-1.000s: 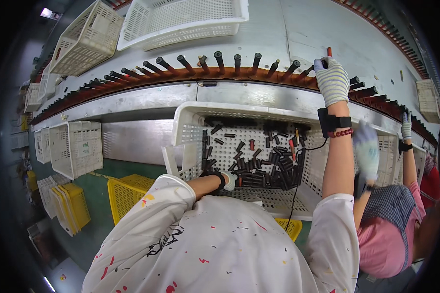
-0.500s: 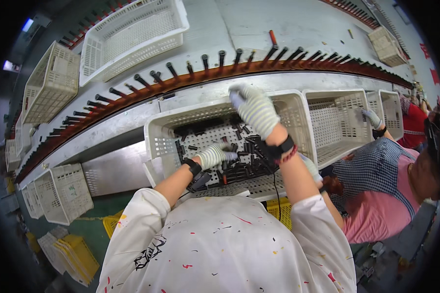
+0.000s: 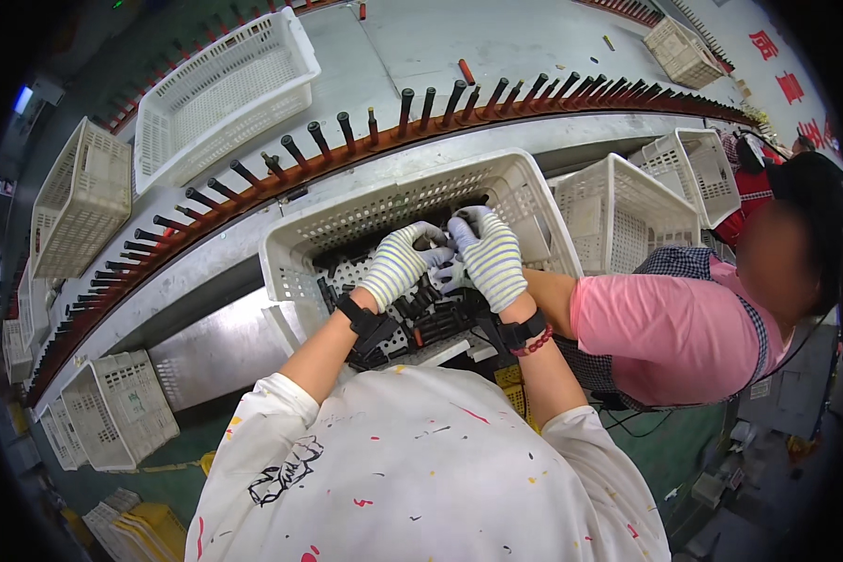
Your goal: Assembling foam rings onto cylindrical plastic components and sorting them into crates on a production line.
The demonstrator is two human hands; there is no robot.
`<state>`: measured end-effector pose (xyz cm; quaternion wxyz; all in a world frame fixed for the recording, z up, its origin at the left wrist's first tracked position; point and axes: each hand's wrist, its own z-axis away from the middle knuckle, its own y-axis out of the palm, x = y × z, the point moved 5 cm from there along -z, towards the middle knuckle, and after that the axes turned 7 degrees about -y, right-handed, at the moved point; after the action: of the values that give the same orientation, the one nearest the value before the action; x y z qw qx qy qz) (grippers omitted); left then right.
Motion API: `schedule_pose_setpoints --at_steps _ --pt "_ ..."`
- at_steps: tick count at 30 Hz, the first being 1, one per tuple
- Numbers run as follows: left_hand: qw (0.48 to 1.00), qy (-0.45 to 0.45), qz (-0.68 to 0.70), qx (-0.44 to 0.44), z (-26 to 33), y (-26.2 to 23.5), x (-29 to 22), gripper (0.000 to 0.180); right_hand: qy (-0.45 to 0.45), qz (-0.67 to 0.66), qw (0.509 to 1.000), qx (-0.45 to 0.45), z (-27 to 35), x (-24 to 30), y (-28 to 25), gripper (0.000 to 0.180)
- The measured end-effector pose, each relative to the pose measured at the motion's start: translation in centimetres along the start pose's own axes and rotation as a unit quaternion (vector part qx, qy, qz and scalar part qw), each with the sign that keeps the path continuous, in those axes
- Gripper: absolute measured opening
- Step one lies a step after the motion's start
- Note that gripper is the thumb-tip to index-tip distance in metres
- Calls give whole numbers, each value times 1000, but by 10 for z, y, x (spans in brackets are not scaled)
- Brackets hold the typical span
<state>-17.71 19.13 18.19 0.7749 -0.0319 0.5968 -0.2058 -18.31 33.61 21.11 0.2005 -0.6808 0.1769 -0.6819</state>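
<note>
Both gloved hands (image 3: 450, 258) in white basket (image 3: 534, 192); fingers curled onto black parts (image 3: 431, 314).

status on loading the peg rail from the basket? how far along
Done: black parts already sit on most pegs of the rail. In hand: the left hand and right hand, both gloved, meet over the white basket, picking at black parts; whether either grips one is unclear. Left: plenty of parts remain in the basket, and at least one peg looks thinner, possibly bare.
</note>
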Motion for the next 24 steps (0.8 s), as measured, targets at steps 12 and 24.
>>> schedule_pose_setpoints --at_steps 12,24 --pt "991 -41 -7 130 80 -22 77 23 -25 -266 958 -106 -25 89 -72 29" --pt "898 -7 -384 214 73 10 51 33 -173 41 972 -157 -221 11 -21 21"
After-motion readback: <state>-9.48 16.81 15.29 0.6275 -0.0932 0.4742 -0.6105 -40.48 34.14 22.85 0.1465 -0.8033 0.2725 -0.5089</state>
